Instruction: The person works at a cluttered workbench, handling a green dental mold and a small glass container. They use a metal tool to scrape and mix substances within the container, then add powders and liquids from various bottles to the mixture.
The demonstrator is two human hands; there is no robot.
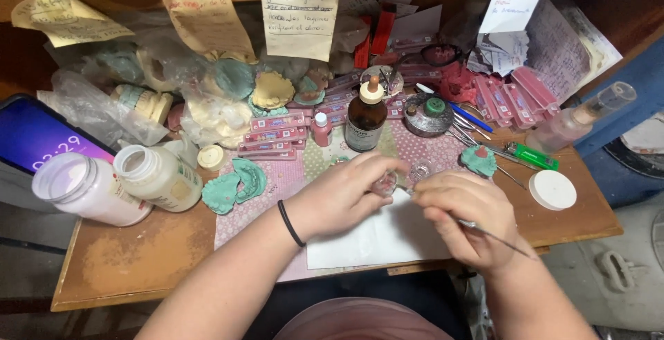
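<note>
Left hand (339, 198) fingers pinching small pink dental piece (384, 184); right hand (465, 212) fingers gripping thin metal instrument (492, 237). Risk: elbow nudges open powder jar (158, 176), spills on tabletop (138, 257).

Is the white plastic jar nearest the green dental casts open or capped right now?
Open. The white jar lies tipped with its bare mouth showing, and a small cream lid rests loose beside it on the wooden table.

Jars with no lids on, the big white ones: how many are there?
2. Both stand at the table's left end: the pinkish jar nearest the edge, the cream jar right beside it. More may hide in the clutter behind.
</note>
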